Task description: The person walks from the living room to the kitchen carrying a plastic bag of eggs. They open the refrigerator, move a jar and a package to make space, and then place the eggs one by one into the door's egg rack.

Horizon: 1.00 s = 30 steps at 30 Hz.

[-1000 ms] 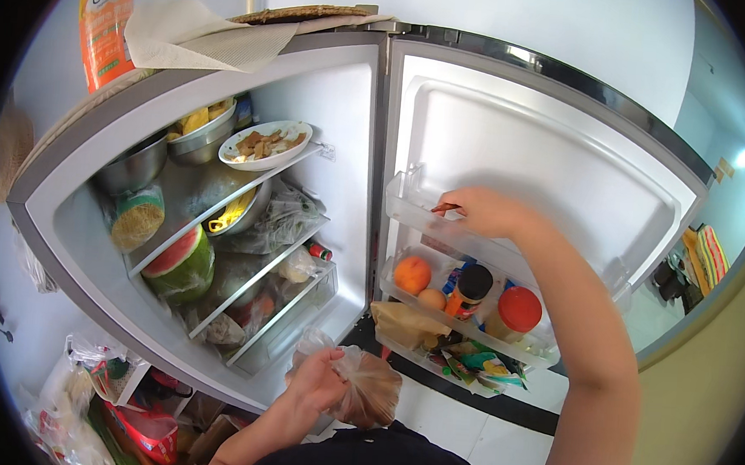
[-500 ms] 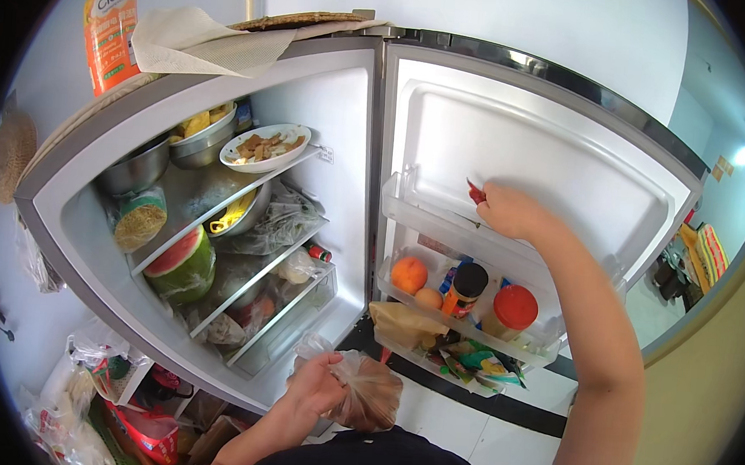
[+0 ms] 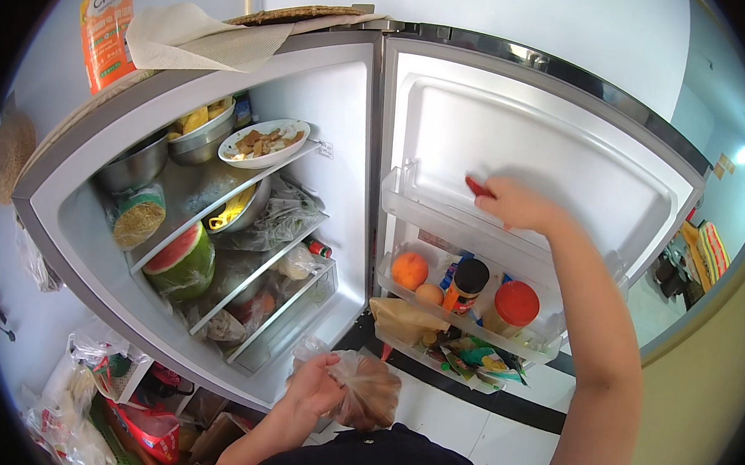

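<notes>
My right hand [image 3: 512, 203] is closed with a small red pointed thing, like a chili pepper [image 3: 478, 186], pinched in its fingertips. It hovers just over the upper door rack [image 3: 442, 209] of the open fridge. Low in front of me, my left hand [image 3: 316, 387] grips the gathered neck of a clear plastic bag [image 3: 371, 393] with something brownish inside; its contents are too blurred by the film to name. On the rack below are an orange round fruit [image 3: 409, 271], an egg [image 3: 428, 294], a black-capped jar [image 3: 466, 287] and a red-lidded jar [image 3: 513, 308].
The fridge door [image 3: 532, 131] stands wide open on the right. Left, the shelves hold a plate of food [image 3: 263, 143], metal bowls [image 3: 133, 167], a cut watermelon [image 3: 181, 263] and bagged items. The lowest door rack carries packets [image 3: 484, 359]. An orange bottle [image 3: 107, 33] stands on top.
My right hand has shifted slightly right at the upper rack, and the red thing has turned in its fingers. My left hand and the bag stay nearly still.
</notes>
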Available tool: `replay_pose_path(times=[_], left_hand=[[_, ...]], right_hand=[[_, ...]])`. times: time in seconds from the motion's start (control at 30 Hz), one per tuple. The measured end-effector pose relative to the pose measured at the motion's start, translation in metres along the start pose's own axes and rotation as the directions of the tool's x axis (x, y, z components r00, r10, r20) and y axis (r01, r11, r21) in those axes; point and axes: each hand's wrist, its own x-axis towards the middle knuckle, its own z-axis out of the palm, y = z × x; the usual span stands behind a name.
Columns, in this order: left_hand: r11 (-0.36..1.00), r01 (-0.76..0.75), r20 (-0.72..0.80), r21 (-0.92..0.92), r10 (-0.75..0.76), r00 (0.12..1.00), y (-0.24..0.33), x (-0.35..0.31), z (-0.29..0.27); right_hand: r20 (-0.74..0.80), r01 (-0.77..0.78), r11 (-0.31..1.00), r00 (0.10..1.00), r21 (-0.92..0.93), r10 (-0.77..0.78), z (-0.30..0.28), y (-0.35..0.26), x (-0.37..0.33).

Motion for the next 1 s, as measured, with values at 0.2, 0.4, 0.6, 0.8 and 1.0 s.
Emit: replay_pose_path(times=[0.2, 0.4, 0.6, 0.8, 1.0], left_hand=[[0.999, -0.035, -0.03, -0.02, 0.035, 0.999, 0.005, 0.003, -0.019], [0.997, -0.075, -0.033, -0.011, 0.075, 0.997, 0.006, 0.001, -0.013], [0.996, -0.088, -0.063, 0.003, 0.088, 0.994, 0.005, -0.002, -0.009], [0.999, -0.014, -0.061, 0.051, 0.017, 0.998, 0.006, -0.016, 0.018], [0.996, -0.049, -0.092, 0.08, 0.057, 0.994, 0.003, -0.005, 0.011]], right_hand=[[-0.025, 0.106, 0.902, 0.994, 0.419, -0.105, -0.019, -0.063, -0.069], [0.147, 0.268, 0.953, 0.946, 0.144, -0.288, 0.068, -0.054, -0.126], [0.372, -0.271, 0.646, 0.928, 0.713, -0.021, 0.137, -0.008, -0.151], [0.169, -0.185, 0.886, 0.978, 0.424, 0.123, 0.151, 0.021, -0.19], [-0.4, -0.353, 0.885, 0.89, -0.305, 0.218, 0.125, 0.071, -0.221]])
